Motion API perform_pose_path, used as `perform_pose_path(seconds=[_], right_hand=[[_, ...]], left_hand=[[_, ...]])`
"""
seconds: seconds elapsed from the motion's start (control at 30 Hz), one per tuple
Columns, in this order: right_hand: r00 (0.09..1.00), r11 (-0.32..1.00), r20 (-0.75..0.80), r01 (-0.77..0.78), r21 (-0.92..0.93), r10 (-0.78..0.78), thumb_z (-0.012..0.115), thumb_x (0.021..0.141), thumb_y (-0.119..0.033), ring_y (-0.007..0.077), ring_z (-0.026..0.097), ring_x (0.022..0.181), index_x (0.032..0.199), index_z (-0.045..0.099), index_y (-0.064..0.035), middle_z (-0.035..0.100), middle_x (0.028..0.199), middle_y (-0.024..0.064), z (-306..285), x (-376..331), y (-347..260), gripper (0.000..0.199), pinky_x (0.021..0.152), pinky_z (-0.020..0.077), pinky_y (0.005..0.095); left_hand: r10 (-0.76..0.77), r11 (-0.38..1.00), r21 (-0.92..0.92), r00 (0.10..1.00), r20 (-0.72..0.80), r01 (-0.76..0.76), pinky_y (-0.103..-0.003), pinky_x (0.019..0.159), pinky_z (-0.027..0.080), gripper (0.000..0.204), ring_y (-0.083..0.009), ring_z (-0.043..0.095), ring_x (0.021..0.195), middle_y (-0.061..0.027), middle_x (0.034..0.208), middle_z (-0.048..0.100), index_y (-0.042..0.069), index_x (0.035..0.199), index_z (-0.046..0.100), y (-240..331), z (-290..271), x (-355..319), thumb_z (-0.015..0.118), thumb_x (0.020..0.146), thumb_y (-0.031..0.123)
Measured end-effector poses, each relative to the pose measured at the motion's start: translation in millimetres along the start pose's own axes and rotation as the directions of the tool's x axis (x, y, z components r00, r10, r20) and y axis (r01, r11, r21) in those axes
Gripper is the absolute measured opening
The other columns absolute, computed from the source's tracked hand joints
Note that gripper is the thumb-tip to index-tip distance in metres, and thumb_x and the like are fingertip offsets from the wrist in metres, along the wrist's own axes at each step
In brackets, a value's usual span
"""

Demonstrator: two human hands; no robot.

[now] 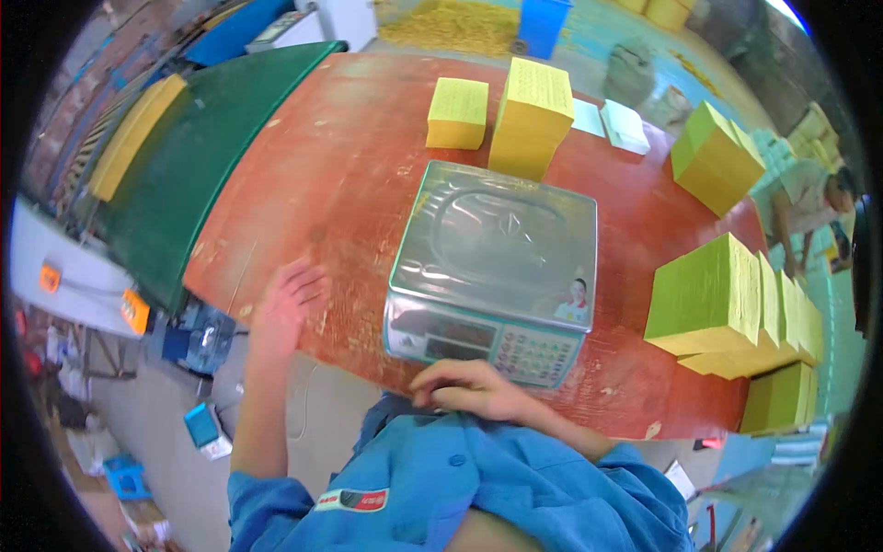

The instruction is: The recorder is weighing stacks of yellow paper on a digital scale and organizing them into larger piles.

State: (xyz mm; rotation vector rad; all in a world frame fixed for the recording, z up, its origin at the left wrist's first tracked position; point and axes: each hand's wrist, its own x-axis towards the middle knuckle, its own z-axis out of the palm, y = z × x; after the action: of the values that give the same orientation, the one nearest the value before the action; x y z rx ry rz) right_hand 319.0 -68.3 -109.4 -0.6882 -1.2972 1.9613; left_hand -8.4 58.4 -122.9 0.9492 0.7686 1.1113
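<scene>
A: What do the hands hold?

B: Nothing. The left hand is raised with open, spread fingers over the near left edge of the red table, and it touches no object. The right hand is loosely curled, fingers bent and empty, just at the near front of the weighing scale, close below its keypad. If the fingertips touch the scale housing, I cannot tell.

A: Where does the scale stand?

B: In the middle of the table, near to the person. Its steel platform is bare.

A: And around it?

B: Behind the scale, at the far side, stands a tall yellow paper stack, almost touching the far edge of the scale. Left of it is a lower yellow stack, and right of it lie white paper packs. Far right is a tilted yellow-green stack. Near right is a big group of yellow-green stacks, well apart from the right hand.

A: Does something stand in the way?

B: Between the hands and the scale, nothing. Left of the table is a green conveyor belt. At the right edge another person bends over.
</scene>
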Motion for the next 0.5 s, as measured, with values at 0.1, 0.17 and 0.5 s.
perform_pose_path(seconds=[0.1, 0.17, 0.5], right_hand=[[0.995, 0.987, -0.095, -0.05, -0.153, 0.036, 0.057, 0.094, -0.013, 0.0135, 0.06, 0.096, 0.113, 0.06, 0.0002, 0.065, 0.104, 0.0079, 35.5, 80.2, 41.5, 0.024, 0.084, 0.0477, 0.0283], [0.98, 0.99, -0.195, -0.066, -0.126, 0.04, 0.058, 0.092, -0.013, 0.0151, 0.061, 0.093, 0.112, 0.061, -0.0004, 0.066, 0.103, 0.0093, 51.7, 118.6, 73.5, 0.023, 0.081, 0.0488, 0.0294], [0.783, 0.743, -0.495, -0.063, -0.666, -0.377, 0.06, 0.087, 0.002, 0.0304, 0.065, 0.087, 0.109, 0.061, -0.0016, 0.064, 0.097, 0.017, 80.8, 166.9, 99.3, 0.022, 0.073, 0.0528, 0.0355]], left_hand=[[-0.068, 0.997, -0.033, 0.986, -0.15, 0.064, -0.043, 0.096, 0.049, 0.048, -0.0289, 0.059, 0.112, -0.0188, 0.126, 0.057, 0.002, 0.129, 0.049, 0.9, -76.0, 23.3, 0.047, 0.097, 0.037], [-0.273, 0.961, -0.034, 0.921, -0.277, 0.275, -0.038, 0.091, 0.05, 0.047, -0.0249, 0.062, 0.105, -0.0156, 0.118, 0.062, 0.002, 0.125, 0.052, 9.4, -107.8, 43.0, 0.049, 0.097, 0.04], [-0.403, 0.915, 0.063, 0.909, 0.105, 0.398, -0.043, 0.098, 0.046, 0.054, -0.029, 0.057, 0.116, -0.0208, 0.126, 0.057, 0.001, 0.129, 0.05, -3.4, -72.6, 260.4, 0.057, 0.093, 0.041]])
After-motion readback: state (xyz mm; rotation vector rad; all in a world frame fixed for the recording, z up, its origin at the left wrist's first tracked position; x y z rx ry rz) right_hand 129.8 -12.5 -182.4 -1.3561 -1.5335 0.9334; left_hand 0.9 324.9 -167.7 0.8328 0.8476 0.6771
